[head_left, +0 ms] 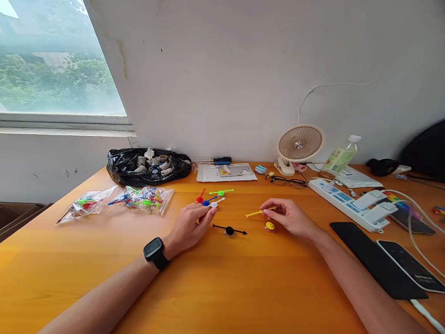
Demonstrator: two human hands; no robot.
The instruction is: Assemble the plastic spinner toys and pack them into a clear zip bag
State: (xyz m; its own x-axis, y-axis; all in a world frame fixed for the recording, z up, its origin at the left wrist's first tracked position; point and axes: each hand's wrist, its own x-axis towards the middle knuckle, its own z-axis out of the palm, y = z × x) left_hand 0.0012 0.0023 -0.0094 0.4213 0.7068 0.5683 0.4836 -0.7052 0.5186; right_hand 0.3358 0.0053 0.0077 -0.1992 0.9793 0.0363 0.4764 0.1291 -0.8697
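Between the thumb and fingers of my right hand (288, 217) is a yellow arrow pointer (254, 214), held just above the table. Below it stands a small yellow round base (270, 226). My left hand (191, 227), wearing a black watch, is curled with its thumb tip beside a white arrow spinner (214, 205); what its fingers hold, if anything, is hidden. Close by are a blue spinner (206, 203), partly covered by the hand, a red spinner (199, 199) and a green spinner (221, 193). A black arrow spinner (229, 230) lies between my hands.
Clear bags of coloured spinner parts (146, 199) lie at left, before a black plastic bag (149, 167). Behind my right hand are glasses (286, 181) and a clip fan (300, 144). A power strip (344, 204), bottle (341, 158) and black-faced device (412, 265) occupy the right.
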